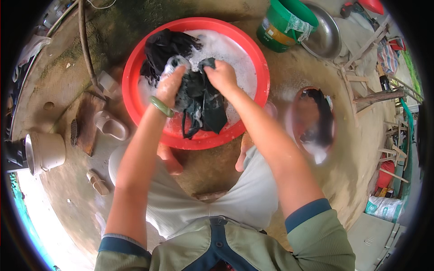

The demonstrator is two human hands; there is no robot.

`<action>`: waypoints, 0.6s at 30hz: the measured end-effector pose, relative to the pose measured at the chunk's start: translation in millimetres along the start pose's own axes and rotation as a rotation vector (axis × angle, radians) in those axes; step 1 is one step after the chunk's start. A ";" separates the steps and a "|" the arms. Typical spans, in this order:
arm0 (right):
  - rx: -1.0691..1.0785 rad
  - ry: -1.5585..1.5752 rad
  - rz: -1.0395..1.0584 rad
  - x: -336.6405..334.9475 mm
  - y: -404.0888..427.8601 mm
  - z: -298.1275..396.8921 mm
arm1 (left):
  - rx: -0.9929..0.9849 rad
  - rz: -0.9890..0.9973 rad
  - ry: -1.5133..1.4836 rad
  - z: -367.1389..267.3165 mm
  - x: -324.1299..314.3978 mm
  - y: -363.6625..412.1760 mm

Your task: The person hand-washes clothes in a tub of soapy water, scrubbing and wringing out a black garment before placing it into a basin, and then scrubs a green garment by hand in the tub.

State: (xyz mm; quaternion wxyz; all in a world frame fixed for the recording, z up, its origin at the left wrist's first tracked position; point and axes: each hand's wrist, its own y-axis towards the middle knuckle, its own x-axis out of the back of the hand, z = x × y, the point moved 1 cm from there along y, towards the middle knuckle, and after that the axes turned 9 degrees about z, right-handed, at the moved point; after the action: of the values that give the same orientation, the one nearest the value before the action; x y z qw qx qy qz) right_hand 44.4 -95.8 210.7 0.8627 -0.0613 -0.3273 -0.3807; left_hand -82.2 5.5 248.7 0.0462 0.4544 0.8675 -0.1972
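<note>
A large red plastic basin (pixel 154 133) with sudsy water stands on the floor before me. Over it, my left hand (pixel 171 86), a green bangle (pixel 161 106) at its wrist, grips a foam-covered part of a wet dark garment (pixel 213 108). My right hand (pixel 220 76) pinches another part of that garment, to the right of the left hand. The cloth hangs between and below both hands, its lower end near the basin's near rim. More black clothing (pixel 166 45) lies in the suds at the basin's far left side.
An oval brown basin (pixel 294 118) holding dark cloth and suds stands at right. Behind it are a green bucket (pixel 278 34) and a metal bowl (pixel 330 37). At left are a slipper (pixel 112 125), a wooden board (pixel 91 122) and a white bucket (pixel 51 150). Wooden frames stand far right.
</note>
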 end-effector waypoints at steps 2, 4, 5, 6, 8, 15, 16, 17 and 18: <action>-0.138 0.167 0.242 8.4 5.0 -5.4 | -0.246 -0.220 0.447 -15.6 39.6 11.0; -0.143 0.001 0.434 15.3 6.7 -19.9 | -0.364 -0.344 0.763 -25.9 71.3 21.4; -0.126 -0.166 0.517 18.8 7.1 -27.1 | -0.360 -0.373 0.838 -30.0 79.8 22.9; -0.118 -0.159 0.524 20.6 5.7 -22.2 | -0.341 -0.421 0.903 -32.1 95.2 22.9; -0.067 -0.266 0.693 30.1 -1.0 -10.2 | -0.279 -0.537 1.001 -41.8 95.5 12.7; -0.060 -0.201 0.631 30.2 -10.2 9.2 | -0.088 -0.460 1.545 -53.1 65.8 -13.4; -0.054 -0.076 0.647 24.1 -9.1 17.1 | -0.059 -0.348 1.549 -59.5 52.5 -23.5; -0.049 0.048 0.661 17.6 -8.7 25.0 | -0.188 -0.154 1.506 -46.4 52.8 -16.0; 0.140 0.077 0.565 7.8 -12.2 37.4 | -0.410 0.132 1.243 -22.2 59.3 -2.9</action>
State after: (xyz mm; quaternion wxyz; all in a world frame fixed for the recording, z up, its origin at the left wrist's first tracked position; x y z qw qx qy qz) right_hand 20.4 -95.9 242.8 0.9485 -0.0757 -0.2895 -0.1040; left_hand -116.9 58.2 254.6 -0.3658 0.5178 0.7231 0.2743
